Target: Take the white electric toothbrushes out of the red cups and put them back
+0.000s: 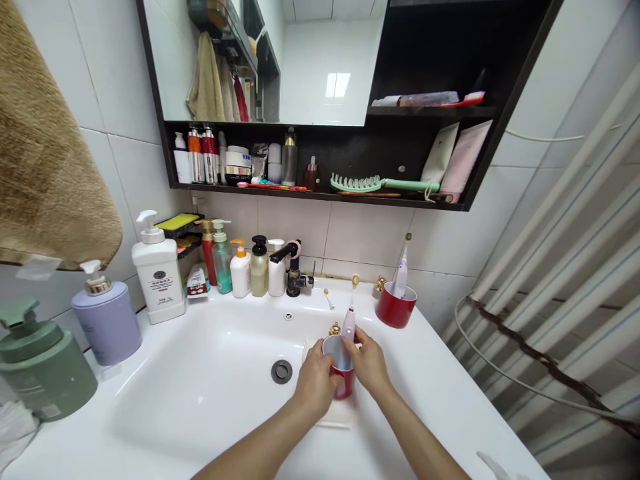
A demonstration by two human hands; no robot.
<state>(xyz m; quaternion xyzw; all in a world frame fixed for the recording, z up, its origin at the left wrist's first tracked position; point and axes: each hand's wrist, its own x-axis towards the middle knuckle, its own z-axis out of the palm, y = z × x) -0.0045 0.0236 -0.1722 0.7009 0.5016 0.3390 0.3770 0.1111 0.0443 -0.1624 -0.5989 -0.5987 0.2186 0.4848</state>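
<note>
A red cup [343, 385] with a pale inside is held over the right side of the sink. My left hand [316, 381] is closed around its left side, the thumb across the front. Out of the cup stands a pale pink electric toothbrush [349, 321], its head upward. My right hand [369, 363] is closed on the toothbrush handle at the cup's right rim; its far fingers are partly hidden. A gold ornament [335, 329] shows just behind the cup. On the ledge beyond, a small loose brush head [329, 298] lies near the faucet.
A second red cup [396, 311] with another electric toothbrush [401, 275] stands on the right ledge. A black faucet [295, 273] rises behind the sink [200, 393]. Several pump bottles line the left and back, including a purple bottle [107, 323]. A mirrored cabinet [320, 197] overhangs the back.
</note>
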